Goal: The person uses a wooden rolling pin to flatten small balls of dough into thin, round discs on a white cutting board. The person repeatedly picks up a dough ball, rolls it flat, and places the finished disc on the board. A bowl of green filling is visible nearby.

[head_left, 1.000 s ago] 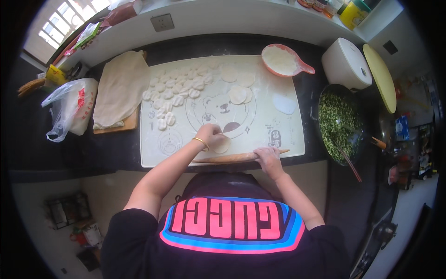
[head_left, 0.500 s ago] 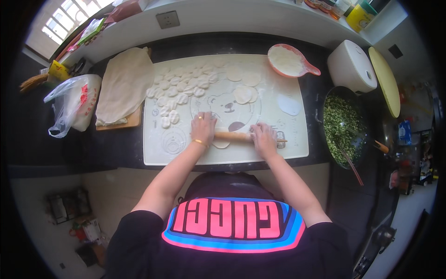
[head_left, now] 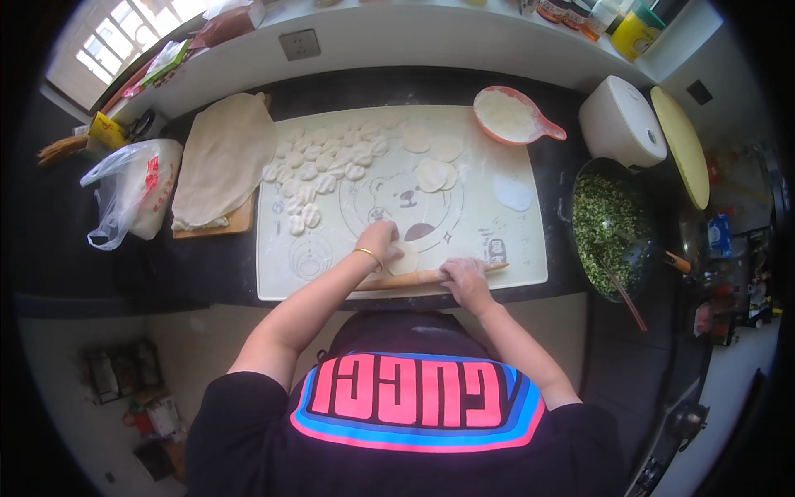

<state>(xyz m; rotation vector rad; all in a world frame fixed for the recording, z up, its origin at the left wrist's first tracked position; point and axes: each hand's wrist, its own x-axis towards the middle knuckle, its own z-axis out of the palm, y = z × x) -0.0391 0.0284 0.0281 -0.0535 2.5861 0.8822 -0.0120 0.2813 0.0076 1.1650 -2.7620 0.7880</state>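
Near the front of the pale pastry mat (head_left: pixel 331 284), a wooden rolling pin (head_left: pixel 404 281) lies slightly aslant. My right hand (head_left: pixel 468 282) is closed over its right part, short of the tapered tip. My left hand (head_left: pixel 382 240), with a gold bracelet at the wrist, pinches the edge of a thin round dough wrapper (head_left: pixel 404 259) just beyond the pin; its fingertips are partly hidden. Several small flattened dough pieces (head_left: pixel 329 157) cover the mat's far left. Rolled wrappers (head_left: pixel 432 175) lie farther back, some overlapping. A white round scraper (head_left: pixel 513 195) rests at the mat's right.
A red handled bowl of flour (head_left: pixel 507 116) stands at the far right mat corner. Right of the mat, a wok (head_left: pixel 610 228) holds chopped green filling with chopsticks. Leftward, a dough sheet (head_left: pixel 222 157) covers a wooden board (head_left: pixel 240 222), beside a plastic bag (head_left: pixel 137 192).
The rolling pin has come nearer to me, off the wrapper. My left hand has left the pin and taken the wrapper's edge; my right hand has stayed on the pin.
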